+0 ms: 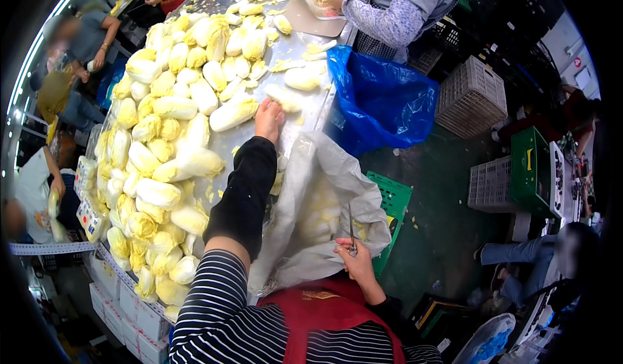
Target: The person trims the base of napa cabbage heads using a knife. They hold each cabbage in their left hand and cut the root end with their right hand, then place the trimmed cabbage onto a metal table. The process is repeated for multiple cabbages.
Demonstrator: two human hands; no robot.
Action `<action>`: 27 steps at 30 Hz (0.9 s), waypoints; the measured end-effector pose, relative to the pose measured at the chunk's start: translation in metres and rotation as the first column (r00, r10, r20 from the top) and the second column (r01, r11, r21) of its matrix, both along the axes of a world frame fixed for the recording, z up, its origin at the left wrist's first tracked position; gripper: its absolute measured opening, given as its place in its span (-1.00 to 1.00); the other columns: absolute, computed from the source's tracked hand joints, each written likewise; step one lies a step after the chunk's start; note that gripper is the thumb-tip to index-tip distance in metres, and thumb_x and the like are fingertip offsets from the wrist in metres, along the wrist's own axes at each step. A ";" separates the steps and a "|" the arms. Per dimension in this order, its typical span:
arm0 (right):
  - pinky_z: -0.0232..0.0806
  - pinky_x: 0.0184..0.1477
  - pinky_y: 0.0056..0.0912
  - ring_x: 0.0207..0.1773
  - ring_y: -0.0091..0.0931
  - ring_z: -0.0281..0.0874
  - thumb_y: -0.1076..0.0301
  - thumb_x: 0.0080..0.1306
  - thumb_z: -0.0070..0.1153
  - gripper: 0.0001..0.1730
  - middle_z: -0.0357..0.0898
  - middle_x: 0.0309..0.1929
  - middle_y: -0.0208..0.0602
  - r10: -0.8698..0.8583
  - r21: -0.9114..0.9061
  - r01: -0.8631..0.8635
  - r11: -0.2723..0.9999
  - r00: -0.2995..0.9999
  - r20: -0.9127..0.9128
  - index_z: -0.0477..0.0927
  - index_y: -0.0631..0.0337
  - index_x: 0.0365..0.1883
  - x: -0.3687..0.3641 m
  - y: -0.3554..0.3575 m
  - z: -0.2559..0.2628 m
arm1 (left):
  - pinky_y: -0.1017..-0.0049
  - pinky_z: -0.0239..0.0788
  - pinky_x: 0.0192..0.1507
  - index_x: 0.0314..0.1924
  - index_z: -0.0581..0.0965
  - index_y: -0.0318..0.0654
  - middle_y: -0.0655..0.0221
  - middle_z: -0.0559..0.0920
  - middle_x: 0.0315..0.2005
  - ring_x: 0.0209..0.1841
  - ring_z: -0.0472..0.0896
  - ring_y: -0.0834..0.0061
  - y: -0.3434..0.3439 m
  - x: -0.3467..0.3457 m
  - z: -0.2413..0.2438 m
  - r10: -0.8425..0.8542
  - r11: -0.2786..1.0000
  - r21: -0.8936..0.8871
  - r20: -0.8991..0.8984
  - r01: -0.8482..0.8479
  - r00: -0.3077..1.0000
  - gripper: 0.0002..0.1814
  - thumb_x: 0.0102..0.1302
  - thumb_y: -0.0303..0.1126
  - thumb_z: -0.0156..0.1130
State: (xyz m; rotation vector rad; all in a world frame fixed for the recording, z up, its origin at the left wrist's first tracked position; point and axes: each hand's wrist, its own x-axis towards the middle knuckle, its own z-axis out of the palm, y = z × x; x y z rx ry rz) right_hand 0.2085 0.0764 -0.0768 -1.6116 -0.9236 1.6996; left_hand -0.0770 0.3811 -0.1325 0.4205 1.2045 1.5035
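My left hand (269, 119) reaches over the metal table (221, 145), its fingers at the near end of a trimmed napa cabbage (284, 98); whether it grips it is hard to tell. Another napa cabbage (233, 114) lies just left of the hand. My right hand (357, 261) holds a knife (351, 225) with its narrow blade pointing away from me, over the near rim of a white woven sack (287, 213). The sack gapes between my arms, with pale cabbages or leaves (319, 218) inside. A large heap of napa cabbages (160, 193) covers the table's left part.
An open blue plastic bag (384, 106) hangs at the table's right edge. Beyond it a co-worker (399, 13) handles a clear bag beside a brown board (311, 18). A green crate (396, 193) and a white crate (472, 96) stand on the floor. Other people work around.
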 end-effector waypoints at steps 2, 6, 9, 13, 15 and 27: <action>0.13 -0.65 -0.66 -0.68 -0.75 0.25 0.39 0.17 0.21 -0.72 0.48 -0.53 -0.53 0.015 -0.004 -0.015 1.000 1.000 0.011 0.56 0.27 -0.15 -0.001 0.001 0.003 | 0.40 0.34 -0.03 0.34 0.12 -0.23 0.30 0.42 0.07 0.04 0.47 0.42 -0.004 -0.001 -0.001 -0.041 0.999 0.016 -0.022 0.042 0.999 -0.39 0.34 -0.39 0.09; 0.15 -0.65 -0.63 -0.69 -0.73 0.26 0.36 0.17 0.21 -0.73 0.50 -0.51 -0.51 0.048 0.010 -0.048 0.999 0.999 0.021 0.58 0.22 -0.15 -0.004 0.002 -0.004 | 0.40 0.38 0.00 0.31 0.16 -0.25 0.27 0.42 0.07 0.04 0.49 0.36 -0.027 0.001 0.004 -0.096 0.995 -0.015 0.044 0.097 0.994 -0.40 0.32 -0.39 0.13; 0.17 -0.65 -0.60 -0.69 -0.71 0.27 0.33 0.18 0.21 -0.74 0.51 -0.49 -0.50 0.100 0.030 -0.101 0.994 0.994 0.038 0.59 0.18 -0.16 -0.009 0.003 -0.006 | 0.41 0.39 0.00 0.30 0.18 -0.27 0.25 0.41 0.07 0.05 0.49 0.35 -0.049 0.001 0.013 -0.131 0.991 -0.015 0.080 0.132 0.988 -0.41 0.33 -0.38 0.13; 0.19 -0.64 -0.58 -0.69 -0.69 0.29 0.31 0.18 0.21 -0.73 0.52 -0.45 -0.48 0.178 0.050 -0.181 0.982 0.983 0.047 0.59 0.18 -0.15 -0.015 0.001 -0.009 | 0.43 0.39 0.00 0.29 0.20 -0.28 0.23 0.38 0.10 0.06 0.49 0.32 -0.079 -0.002 0.028 -0.139 0.989 -0.028 0.102 0.142 0.985 -0.44 0.34 -0.34 0.11; 0.19 -0.64 -0.58 -0.68 -0.69 0.30 0.30 0.18 0.21 -0.72 0.53 -0.44 -0.47 0.213 0.060 -0.215 0.975 0.976 0.038 0.59 0.18 -0.13 -0.017 0.001 -0.006 | 0.44 0.39 0.00 0.24 0.25 -0.26 0.25 0.39 0.08 0.03 0.51 0.33 -0.093 -0.003 0.033 -0.152 0.988 -0.020 0.095 0.154 0.984 -0.49 0.35 -0.28 0.11; 0.30 -0.54 -0.54 -0.58 -0.64 0.42 0.30 0.21 0.17 -0.71 0.61 -0.37 -0.38 0.398 0.189 -0.412 0.891 0.911 0.108 0.59 0.21 -0.12 -0.016 -0.014 -0.006 | 0.42 0.38 0.02 0.13 0.37 -0.21 0.28 0.49 0.01 -0.02 0.54 0.35 -0.187 0.004 0.047 -0.150 0.988 0.062 0.199 0.140 0.968 -0.60 0.36 -0.24 0.09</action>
